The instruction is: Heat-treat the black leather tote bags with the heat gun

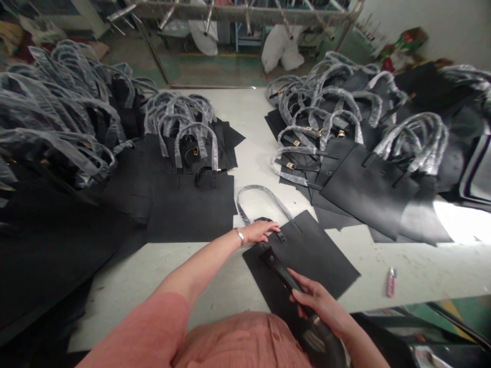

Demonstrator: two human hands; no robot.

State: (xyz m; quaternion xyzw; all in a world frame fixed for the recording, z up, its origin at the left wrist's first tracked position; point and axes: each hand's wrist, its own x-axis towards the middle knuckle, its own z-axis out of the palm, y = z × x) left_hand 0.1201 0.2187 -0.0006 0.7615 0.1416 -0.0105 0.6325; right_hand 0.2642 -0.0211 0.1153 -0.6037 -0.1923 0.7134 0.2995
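A black bag panel [322, 250] lies slanted on the pale table, its plastic-wrapped handle [261, 189] looping away from me. My left hand [262, 231] rests at the panel's top edge beside a small black strap tab [281, 237], fingers extended and palm down; whether it pinches anything is not visible. In my right hand [312, 299] is a black handheld tool [282, 271], fingers wrapped round its body. The tool's tip is over the panel, just below the tab. Its wide rear part reaches down to the bottom edge of the view.
Stacked black panels with wrapped handles stand at the left [192, 204] and right [368, 189]. A pink cutter [391, 282] lies on the table [414, 266] at the right. A metal rack [245, 13] stands beyond the far edge.
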